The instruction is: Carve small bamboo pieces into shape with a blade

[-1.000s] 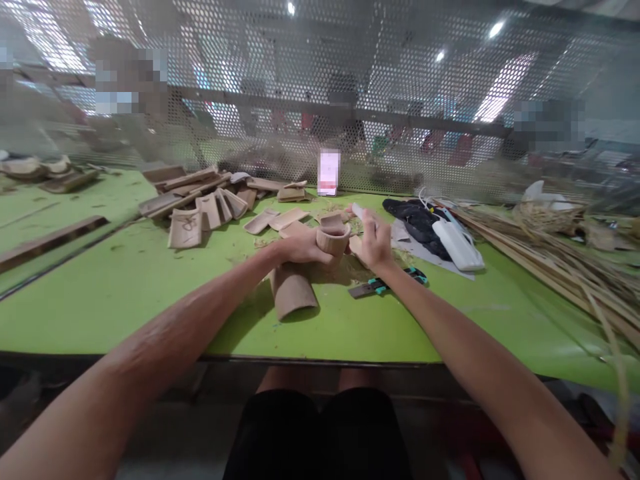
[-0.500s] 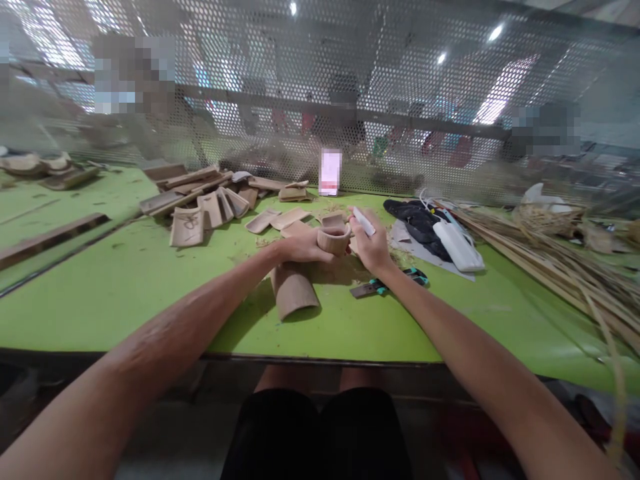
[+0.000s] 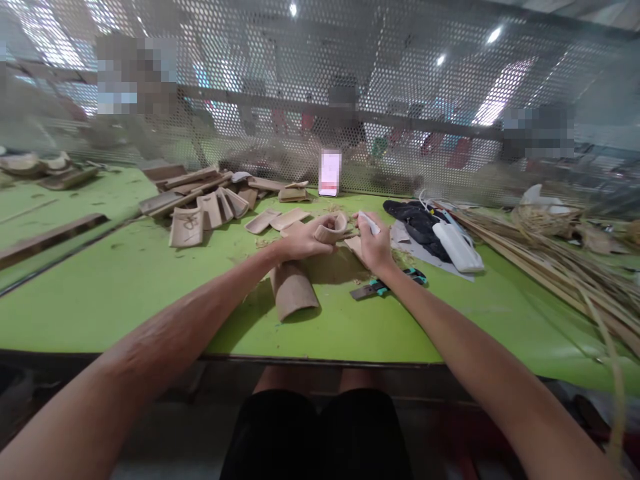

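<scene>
A small round bamboo cup (image 3: 331, 229) is gripped in my left hand (image 3: 306, 244), tilted so that its opening shows. Close by on the right, my right hand (image 3: 375, 245) is closed round a white-handled tool (image 3: 370, 223); the tool's tip lies near the cup's rim and is too small to make out. Beneath my left wrist a curved bamboo piece (image 3: 294, 291) lies on the green table (image 3: 240, 333). A box cutter with teal parts (image 3: 380, 287) lies by my right wrist.
Cut bamboo pieces (image 3: 210, 210) are heaped at the back left. A phone (image 3: 330, 173) stands upright by the mesh screen. On the right lie a dark cloth (image 3: 415, 220), a white power bank (image 3: 457, 247) and long bamboo strips (image 3: 530, 267).
The cup in my left hand has tilted and turned. My right hand, with the white-handled tool, has shifted slightly right and away from the cup.
</scene>
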The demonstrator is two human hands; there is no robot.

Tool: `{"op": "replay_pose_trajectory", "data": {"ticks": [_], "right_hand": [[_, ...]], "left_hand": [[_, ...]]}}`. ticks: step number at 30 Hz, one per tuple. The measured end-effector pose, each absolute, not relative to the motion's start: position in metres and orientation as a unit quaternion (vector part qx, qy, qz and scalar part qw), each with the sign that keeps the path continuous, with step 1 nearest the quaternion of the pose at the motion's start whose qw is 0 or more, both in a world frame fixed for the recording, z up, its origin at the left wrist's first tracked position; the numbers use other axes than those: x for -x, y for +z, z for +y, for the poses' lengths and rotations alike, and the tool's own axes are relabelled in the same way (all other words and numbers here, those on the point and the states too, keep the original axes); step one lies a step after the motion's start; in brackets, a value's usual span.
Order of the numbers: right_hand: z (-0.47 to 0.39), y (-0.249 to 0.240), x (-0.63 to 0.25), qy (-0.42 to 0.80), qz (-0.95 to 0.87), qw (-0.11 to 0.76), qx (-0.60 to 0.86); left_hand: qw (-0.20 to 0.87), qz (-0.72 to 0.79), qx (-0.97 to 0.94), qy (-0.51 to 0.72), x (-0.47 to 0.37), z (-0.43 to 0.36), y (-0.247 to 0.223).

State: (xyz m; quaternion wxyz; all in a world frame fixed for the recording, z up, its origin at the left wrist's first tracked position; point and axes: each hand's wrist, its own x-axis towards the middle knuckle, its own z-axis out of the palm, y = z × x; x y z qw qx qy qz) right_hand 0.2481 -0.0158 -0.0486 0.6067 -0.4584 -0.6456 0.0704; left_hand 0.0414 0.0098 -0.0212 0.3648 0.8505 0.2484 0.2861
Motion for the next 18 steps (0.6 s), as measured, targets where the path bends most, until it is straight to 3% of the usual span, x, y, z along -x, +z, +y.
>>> {"op": "replay_pose_trajectory", "data": {"ticks": [18], "right_hand": [[-0.009, -0.054, -0.246, 0.244, -0.596, 0.621, 0.447]], "left_hand": [[0.311, 0.262, -0.879, 0.25, -0.043, 0.003, -0.015]]}}
